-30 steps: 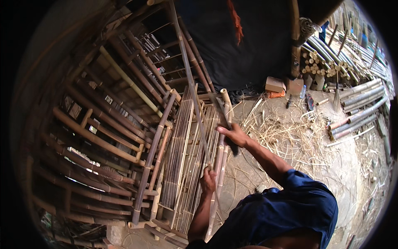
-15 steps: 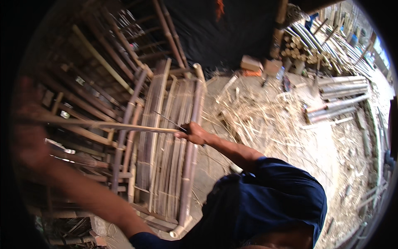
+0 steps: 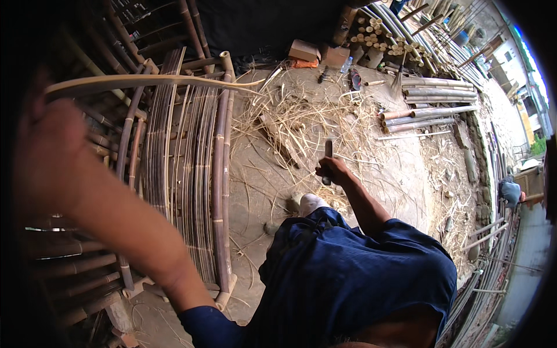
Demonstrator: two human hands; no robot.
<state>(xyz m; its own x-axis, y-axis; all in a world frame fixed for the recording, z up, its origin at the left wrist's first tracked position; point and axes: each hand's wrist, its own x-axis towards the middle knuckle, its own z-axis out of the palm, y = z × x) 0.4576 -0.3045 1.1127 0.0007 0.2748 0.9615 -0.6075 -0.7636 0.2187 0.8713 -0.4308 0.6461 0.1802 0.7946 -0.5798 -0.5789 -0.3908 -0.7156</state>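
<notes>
At the far left my left hand (image 3: 55, 139), blurred and partly lost in the dark rim, is closed on one end of a long, pale bamboo strip (image 3: 156, 80). The strip reaches rightward over a bamboo rack, its far end splayed thin. My right hand (image 3: 333, 168) is out over the littered floor, apart from the strip. It grips a knife (image 3: 329, 148), the blade pointing away from me and the dark handle end showing below the fist. Beneath the strip, many narrow bamboo slats (image 3: 197, 168) lie lengthwise on the rack, beside its thick bamboo side pole (image 3: 219, 180).
Bamboo shavings (image 3: 301, 116) cover the floor in front. Cut poles (image 3: 438, 93) lie at the right, with a larger pole stack (image 3: 400, 35) behind. Cardboard boxes (image 3: 304, 50) and a plastic bottle (image 3: 346, 65) stand near a black sheet (image 3: 255, 26). A person (image 3: 510, 191) is at the far right.
My right hand has moved right with the knife, away from the strip. The strip's free end now lies farther off, past the rack's pole. The whole view has swung to the right.
</notes>
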